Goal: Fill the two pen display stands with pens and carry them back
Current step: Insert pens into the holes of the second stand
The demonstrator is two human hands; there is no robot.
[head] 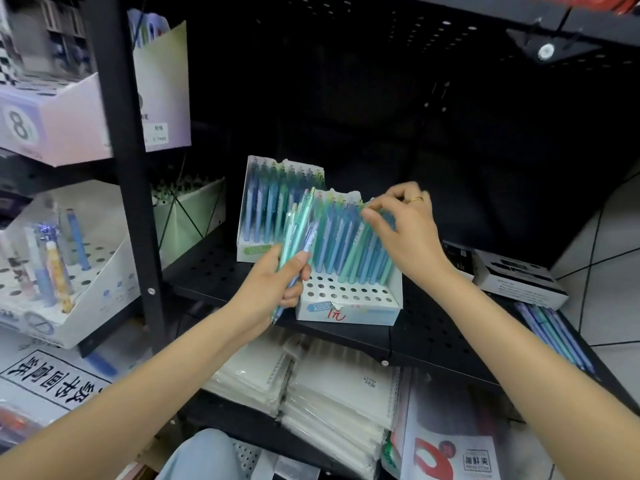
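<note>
On the black perforated shelf (214,271), at its front edge, a bundle of teal and blue pens (298,233) is gripped by the left hand (273,282), fingers and thumb curled round the barrels, tips slanting up; just to its right, the tops of the pens standing in the front display stand (349,306) are touched by the right hand (403,226), its fingertips bent down among them, though whether one is pinched cannot be told; that stand's rear rows are filled, its front holes bare; a second stand (247,216), packed with pens, is set behind and to the left; loose pens (554,337) lie well to the right; wrapped notebooks (311,386) are stacked below.
</note>
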